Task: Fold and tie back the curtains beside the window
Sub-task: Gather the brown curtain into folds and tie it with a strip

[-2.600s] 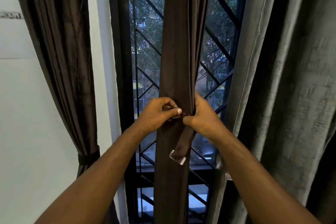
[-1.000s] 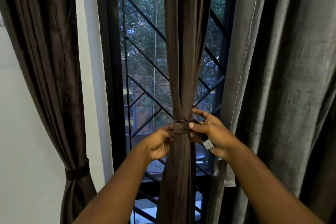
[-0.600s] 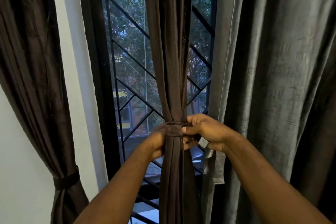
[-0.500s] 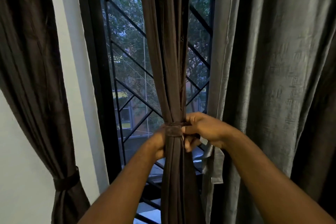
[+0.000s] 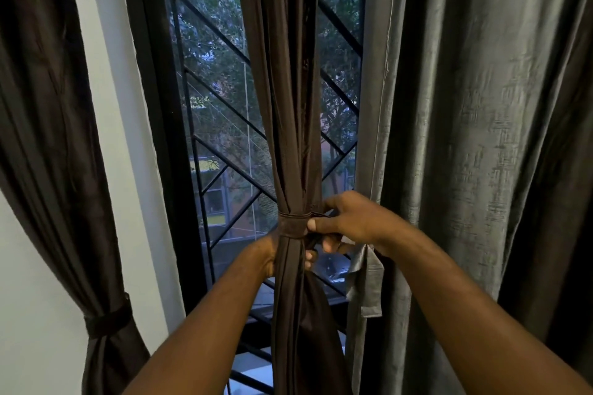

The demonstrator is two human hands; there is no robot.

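Note:
A dark brown curtain [image 5: 282, 89] hangs bunched in front of the window, cinched by a brown tie band [image 5: 293, 224]. My right hand [image 5: 349, 223] pinches the band's right side, thumb pressed on it. My left hand [image 5: 266, 253] reaches behind the bundle just below the band and grips the curtain; most of its fingers are hidden. A grey curtain [image 5: 475, 138] hangs loose on the right, its grey strap [image 5: 365, 282] dangling under my right wrist. At the left, another brown curtain [image 5: 48, 138] is gathered by its own band [image 5: 107, 321].
The black window frame [image 5: 154, 105] and a diagonal metal grille [image 5: 221, 125] stand right behind the middle curtain. A white wall [image 5: 29, 298] fills the lower left. Trees and a building show outside.
The band went from loose in front of the curtain to wrapped tight around it. My left hand moved behind the bundle and my right shifted to the band's right side. The view panned right.

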